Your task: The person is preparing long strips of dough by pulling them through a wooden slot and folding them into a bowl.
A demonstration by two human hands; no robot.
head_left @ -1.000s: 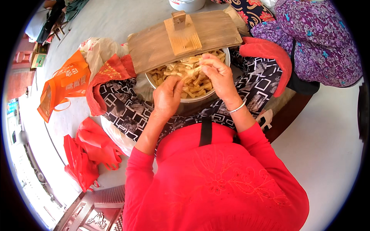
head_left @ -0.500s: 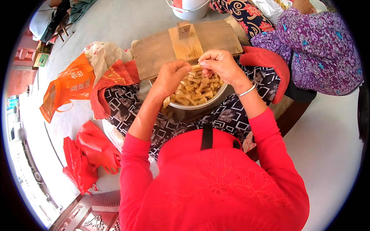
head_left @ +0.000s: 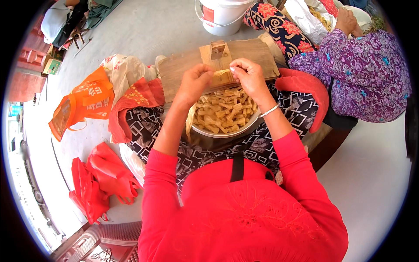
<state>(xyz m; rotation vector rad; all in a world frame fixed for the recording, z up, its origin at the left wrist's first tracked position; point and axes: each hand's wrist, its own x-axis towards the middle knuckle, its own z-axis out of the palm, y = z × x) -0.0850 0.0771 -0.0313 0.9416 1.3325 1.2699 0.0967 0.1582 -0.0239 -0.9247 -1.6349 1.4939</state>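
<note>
Between my two hands a thin yellow strip (head_left: 221, 72) is stretched, above the near part of a wooden board. My left hand (head_left: 196, 83) pinches its left end; my right hand (head_left: 250, 77) has the right end between thumb and fingers. Below them, a round metal basin (head_left: 230, 134) rests at my lap, filled with short, yellow-brown knotted pieces (head_left: 224, 111). A few long yellow strips (head_left: 190, 121) hang at the basin's left side, partly hidden by my left forearm. The wooden board (head_left: 176, 70) lies behind the basin, with an upright wooden block (head_left: 219, 51) on it.
An orange bag (head_left: 91, 100) and a red bag (head_left: 102, 179) lie to the left. Red cloths (head_left: 307, 85) cover both of my knees. A white bucket (head_left: 222, 17) stands beyond the board. At the right sits a person in a purple flowered top (head_left: 366, 74), beside a white bag (head_left: 305, 19).
My hands have risen from over the basin to over the board and spread slightly. The strip, bunched between the fingers before, is now drawn out flat. The whole view has shifted slightly.
</note>
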